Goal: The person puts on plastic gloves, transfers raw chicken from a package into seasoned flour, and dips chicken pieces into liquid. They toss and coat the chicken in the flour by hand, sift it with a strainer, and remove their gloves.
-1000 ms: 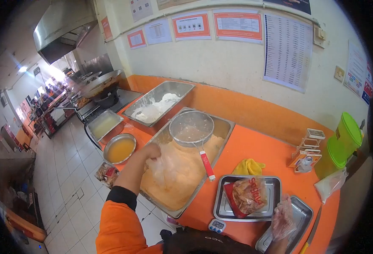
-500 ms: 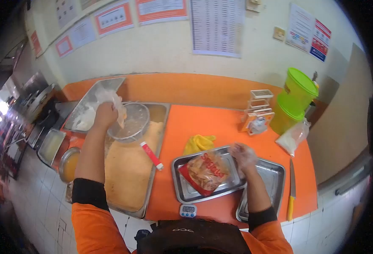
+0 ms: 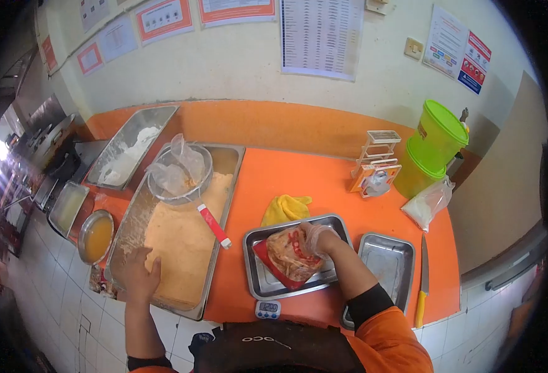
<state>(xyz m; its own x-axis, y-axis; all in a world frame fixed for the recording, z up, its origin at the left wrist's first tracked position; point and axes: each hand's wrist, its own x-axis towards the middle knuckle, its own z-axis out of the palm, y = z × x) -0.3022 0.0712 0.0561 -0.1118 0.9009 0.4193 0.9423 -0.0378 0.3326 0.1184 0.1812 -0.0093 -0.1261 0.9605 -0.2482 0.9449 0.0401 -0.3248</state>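
Note:
My left hand (image 3: 142, 273) is bare and empty, its fingers spread over the near left rim of a large metal tray (image 3: 239, 180) of orange-tan breading powder (image 3: 184, 255). My right hand (image 3: 318, 241), in a clear plastic glove, is closed on the upper right of a red-printed plastic bag (image 3: 280, 264) with food inside. Part of the bag is hidden under that hand. The bag lies in a shallow metal tray (image 3: 255, 281). In a clear round bowl (image 3: 190, 198) on the powder sits a crumpled clear plastic bag (image 3: 184, 165).
A red-and-white stick-shaped object (image 3: 213, 225) lies on the breading tray's right rim. Nearby are a yellow cloth (image 3: 286, 210), timer (image 3: 267, 309), second tray (image 3: 404, 248), yellow-handled knife (image 3: 422, 286), green tubs (image 3: 435, 133), a white-powder pan (image 3: 121, 165) and a bowl of orange liquid (image 3: 96, 236).
My left hand has let go of the crumpled clear bag, now in the bowl, and come down toward me. My right hand has moved left from the tray's right end onto the red-printed bag.

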